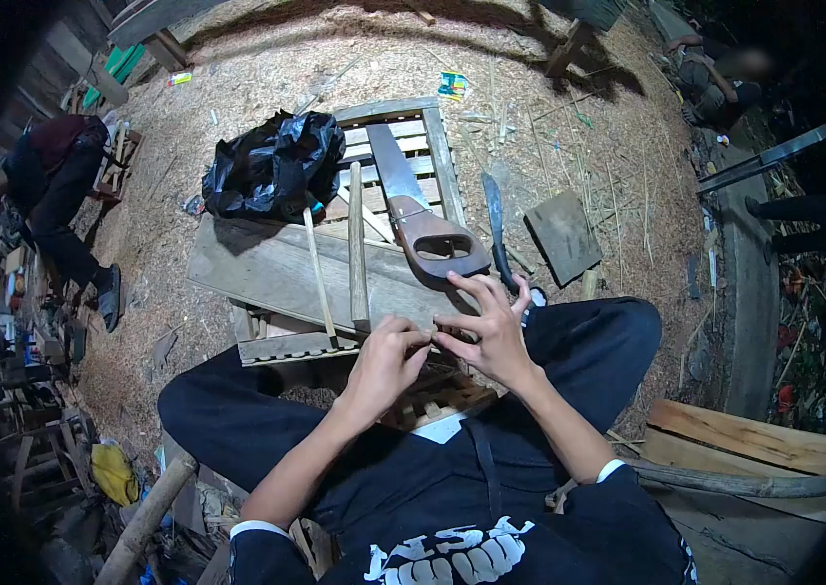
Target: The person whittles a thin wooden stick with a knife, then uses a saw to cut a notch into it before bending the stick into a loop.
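My left hand [388, 358] and my right hand [493, 331] meet in front of my lap, fingertips pinched close together. Whatever they pinch is too small to make out. The other fingers of my right hand are spread near the wooden handle of a handsaw [397, 175], which lies on a slatted wooden crate [445, 166]. Across the crate rests a wide board [267, 258]. A wooden stick [357, 249] and a thin strip of wood [318, 278] lie over that board, just beyond my left hand. Right of the saw is a long-bladed machete [494, 219].
A black plastic bag [281, 166] sits at the crate's far left. Beside the machete lies a square board [563, 237]. One person [62, 185] bends over at the left; another [710, 83] is at the upper right. Planks [754, 439] and a pole [150, 517] flank me.
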The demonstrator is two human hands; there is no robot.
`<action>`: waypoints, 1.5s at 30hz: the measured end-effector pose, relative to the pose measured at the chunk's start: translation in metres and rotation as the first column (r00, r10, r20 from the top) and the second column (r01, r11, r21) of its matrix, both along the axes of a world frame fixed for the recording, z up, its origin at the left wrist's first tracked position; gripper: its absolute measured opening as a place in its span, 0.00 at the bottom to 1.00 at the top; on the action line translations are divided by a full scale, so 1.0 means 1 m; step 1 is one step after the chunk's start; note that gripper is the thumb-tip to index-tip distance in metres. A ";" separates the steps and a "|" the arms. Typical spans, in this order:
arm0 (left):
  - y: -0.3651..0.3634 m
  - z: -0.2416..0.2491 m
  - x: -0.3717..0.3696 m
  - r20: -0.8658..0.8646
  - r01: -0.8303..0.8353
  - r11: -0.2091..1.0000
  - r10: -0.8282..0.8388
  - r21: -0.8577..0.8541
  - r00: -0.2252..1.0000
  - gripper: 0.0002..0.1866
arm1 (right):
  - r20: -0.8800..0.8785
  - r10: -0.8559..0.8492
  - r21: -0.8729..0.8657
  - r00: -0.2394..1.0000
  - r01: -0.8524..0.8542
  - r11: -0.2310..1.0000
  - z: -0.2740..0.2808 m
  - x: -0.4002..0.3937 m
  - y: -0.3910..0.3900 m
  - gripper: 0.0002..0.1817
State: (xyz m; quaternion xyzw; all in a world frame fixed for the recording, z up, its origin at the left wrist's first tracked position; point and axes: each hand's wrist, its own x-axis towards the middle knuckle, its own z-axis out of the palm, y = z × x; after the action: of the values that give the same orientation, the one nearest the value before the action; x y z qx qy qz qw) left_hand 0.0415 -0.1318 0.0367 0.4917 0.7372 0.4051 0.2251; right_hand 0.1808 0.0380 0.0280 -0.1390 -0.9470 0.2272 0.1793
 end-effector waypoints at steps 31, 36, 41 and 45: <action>-0.028 0.017 0.005 -0.064 -0.023 1.000 0.022 -0.020 0.998 0.14 | 0.008 0.185 -0.051 0.983 -0.184 0.982 0.016 -0.008 0.001 0.11; -0.029 0.040 -0.023 0.082 0.126 0.992 -0.124 -0.028 0.989 0.15 | 0.006 0.220 -0.093 0.976 -0.218 0.971 0.030 -0.014 -0.003 0.10; -0.018 0.070 -0.049 -0.041 0.218 0.976 -0.217 0.001 0.975 0.13 | 0.006 0.260 -0.160 0.966 -0.256 0.954 0.047 -0.024 0.002 0.11; -0.002 0.080 -0.069 -0.162 0.212 0.977 -0.205 0.029 0.965 0.16 | -0.055 0.200 -0.100 0.978 -0.205 0.974 0.056 -0.044 0.013 0.09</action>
State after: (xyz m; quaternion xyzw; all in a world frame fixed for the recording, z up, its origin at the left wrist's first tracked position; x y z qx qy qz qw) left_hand -0.0277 -0.1338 0.1169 0.6020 0.6875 0.3557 0.1960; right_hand 0.1373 0.0514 0.0840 -0.0460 -0.9388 0.2970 0.1685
